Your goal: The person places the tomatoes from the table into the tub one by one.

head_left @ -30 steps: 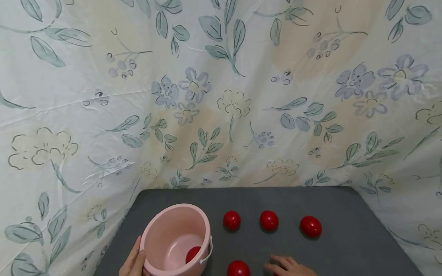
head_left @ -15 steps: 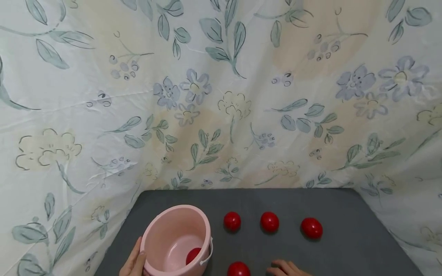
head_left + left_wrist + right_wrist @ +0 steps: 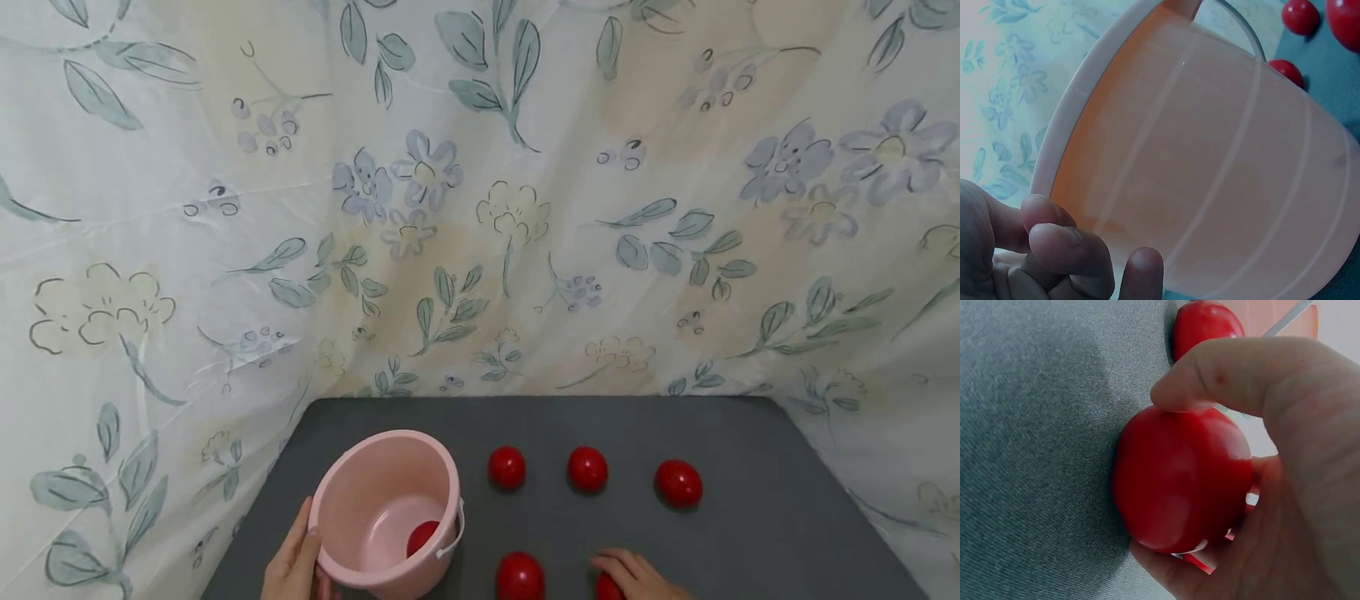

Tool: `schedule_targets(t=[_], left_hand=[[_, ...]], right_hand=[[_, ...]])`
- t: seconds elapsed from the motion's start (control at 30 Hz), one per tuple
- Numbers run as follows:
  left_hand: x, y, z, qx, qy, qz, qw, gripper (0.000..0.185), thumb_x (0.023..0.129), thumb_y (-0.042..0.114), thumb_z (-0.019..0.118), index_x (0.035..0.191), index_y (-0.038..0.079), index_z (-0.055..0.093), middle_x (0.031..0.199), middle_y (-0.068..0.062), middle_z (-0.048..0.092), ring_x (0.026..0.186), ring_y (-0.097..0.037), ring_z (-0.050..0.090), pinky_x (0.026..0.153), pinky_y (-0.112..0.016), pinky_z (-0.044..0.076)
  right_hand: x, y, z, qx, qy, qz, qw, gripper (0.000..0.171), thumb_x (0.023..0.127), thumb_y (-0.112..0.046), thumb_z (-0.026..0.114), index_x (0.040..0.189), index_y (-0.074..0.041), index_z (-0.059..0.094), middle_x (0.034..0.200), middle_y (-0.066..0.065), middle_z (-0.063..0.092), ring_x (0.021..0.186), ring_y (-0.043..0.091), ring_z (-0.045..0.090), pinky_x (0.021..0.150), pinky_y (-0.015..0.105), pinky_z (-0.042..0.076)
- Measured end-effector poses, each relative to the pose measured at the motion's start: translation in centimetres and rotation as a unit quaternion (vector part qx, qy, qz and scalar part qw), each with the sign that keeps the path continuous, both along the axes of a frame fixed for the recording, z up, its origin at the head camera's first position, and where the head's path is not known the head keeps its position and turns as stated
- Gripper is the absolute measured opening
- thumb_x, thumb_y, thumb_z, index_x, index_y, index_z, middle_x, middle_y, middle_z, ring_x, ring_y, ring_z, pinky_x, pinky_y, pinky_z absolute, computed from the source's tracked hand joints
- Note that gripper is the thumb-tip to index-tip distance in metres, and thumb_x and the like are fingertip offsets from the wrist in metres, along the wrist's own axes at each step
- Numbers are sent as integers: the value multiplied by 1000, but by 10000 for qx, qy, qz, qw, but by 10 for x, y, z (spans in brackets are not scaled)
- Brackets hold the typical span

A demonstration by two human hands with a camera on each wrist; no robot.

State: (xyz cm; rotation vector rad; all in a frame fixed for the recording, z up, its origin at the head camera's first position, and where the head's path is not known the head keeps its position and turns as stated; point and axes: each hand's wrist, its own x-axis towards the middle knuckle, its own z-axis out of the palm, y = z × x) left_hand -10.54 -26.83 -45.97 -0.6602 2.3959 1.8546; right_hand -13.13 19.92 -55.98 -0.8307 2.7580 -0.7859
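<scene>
Floral cloth (image 3: 480, 208) hung behind the grey bench (image 3: 750, 533), where I watched both hands at the near edge. My left hand (image 3: 294, 565) held the pink bucket (image 3: 360, 500) by its rim, thumb over the lip; one red ball (image 3: 422, 537) lay inside it. My right hand (image 3: 637, 577) had its grip curled round another ball (image 3: 1182, 478), still resting on the bench. Just left of it lay a loose ball (image 3: 520, 575), and three more (image 3: 587, 468) stood in a row farther back, well apart.
</scene>
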Motion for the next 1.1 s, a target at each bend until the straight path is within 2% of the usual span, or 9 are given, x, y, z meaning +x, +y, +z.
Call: schedule_targets(t=[0.1, 0.17, 0.27, 0.43, 0.6, 0.77, 0.83, 0.9, 1.1], left_hand=[[2, 1, 4, 185, 107, -136, 9997, 61, 111, 28, 33, 165, 19, 5, 54, -3, 52, 47, -18, 55, 51, -32, 52], [-6, 1, 11, 184, 340, -208, 9990, 61, 111, 31, 35, 165, 22, 7, 54, -2, 52, 47, -17, 55, 52, -31, 52], [-14, 2, 17, 252, 483, -208, 9983, 61, 111, 35, 37, 164, 27, 9, 55, 1, 51, 48, -15, 53, 54, -31, 53], [-11, 1, 14, 293, 426, -173, 9985, 61, 111, 34, 38, 164, 26, 11, 54, 2, 50, 46, -14, 52, 57, -33, 55], [-3, -1, 6, 312, 151, -93, 9994, 61, 110, 36, 38, 164, 29, 10, 56, 0, 51, 48, -15, 53, 54, -31, 53], [-3, -2, 6, 250, 45, -89, 9996, 60, 111, 34, 37, 164, 29, 10, 57, -1, 52, 49, -16, 54, 52, -31, 51], [-3, -1, 6, 228, 37, -92, 9997, 60, 111, 32, 37, 164, 28, 10, 57, -2, 52, 49, -16, 55, 51, -30, 51], [-3, -1, 6, 235, 59, -94, 9997, 60, 111, 30, 36, 164, 27, 10, 56, -2, 52, 49, -16, 55, 50, -30, 51], [-2, 0, 5, 262, 223, -128, 9993, 60, 111, 29, 35, 165, 25, 10, 54, -1, 52, 47, -16, 54, 48, -29, 50]], right_hand=[[5, 2, 13, -15, -565, 115, 9983, 67, 89, -47, 74, 142, -14, 50, 137, 3, 51, 121, 15, 51, 81, 26, 54], [-1, 2, 25, -40, -579, 111, 9983, 70, 87, -39, 77, 146, -15, 46, 142, 1, 48, 125, 19, 50, 86, 26, 55], [-4, 1, 34, -61, -568, -2, 9984, 73, 85, -31, 78, 148, -18, 43, 144, -2, 46, 127, 20, 50, 89, 25, 54], [1, 0, 33, -82, -643, -81, 9979, 74, 85, -33, 79, 148, -17, 43, 142, -2, 46, 125, 15, 49, 84, 24, 53], [7, 1, 27, -174, -797, -52, 9967, 68, 83, -30, 80, 142, -18, 47, 130, -6, 49, 115, 6, 50, 79, 22, 53], [2, 3, 35, -462, -1109, 34, 9927, 62, 87, -35, 78, 139, -19, 50, 124, -4, 51, 109, 1, 50, 81, 21, 52], [-2, 4, 43, -598, -1125, 49, 9918, 59, 89, -35, 77, 139, -18, 51, 123, -3, 51, 107, 0, 51, 80, 20, 52], [-7, 5, 56, -620, -934, 12, 9937, 57, 90, -34, 76, 138, -18, 51, 123, -3, 53, 105, 0, 51, 79, 20, 53], [-32, 4, 111, -311, -329, -132, 9989, 60, 87, -37, 79, 138, -22, 52, 129, -1, 55, 107, 10, 57, 78, 23, 55]])
